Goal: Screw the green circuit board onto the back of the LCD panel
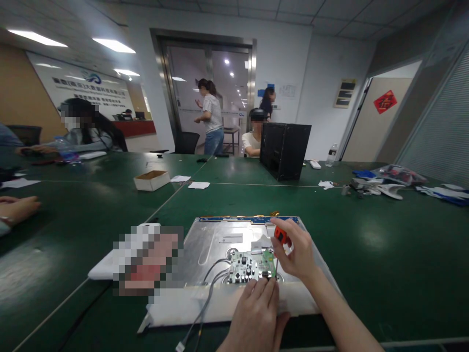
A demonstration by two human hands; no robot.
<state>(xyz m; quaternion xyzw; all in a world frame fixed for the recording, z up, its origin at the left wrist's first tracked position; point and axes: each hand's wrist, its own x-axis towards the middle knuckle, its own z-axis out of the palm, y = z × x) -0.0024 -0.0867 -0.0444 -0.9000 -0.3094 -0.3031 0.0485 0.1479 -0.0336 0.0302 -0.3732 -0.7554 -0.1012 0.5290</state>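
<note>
In front of me a flat metal-backed display panel lies on the table, with a green circuit board on it. My right hand is closed around the red handle of a screwdriver, held upright. The thin shaft points down at the board's right edge; its tip is hard to make out. My left hand lies over the panel's near edge, fingers stretched out and fingertips touching the board's front edge. From the board's left side, grey cables run to a white connector near me.
Left of the panel lies a white object with a blurred pink top. Farther off are a small open box, white papers and a black computer case. Plastic bags and parts lie at right. Another person's hand rests at left.
</note>
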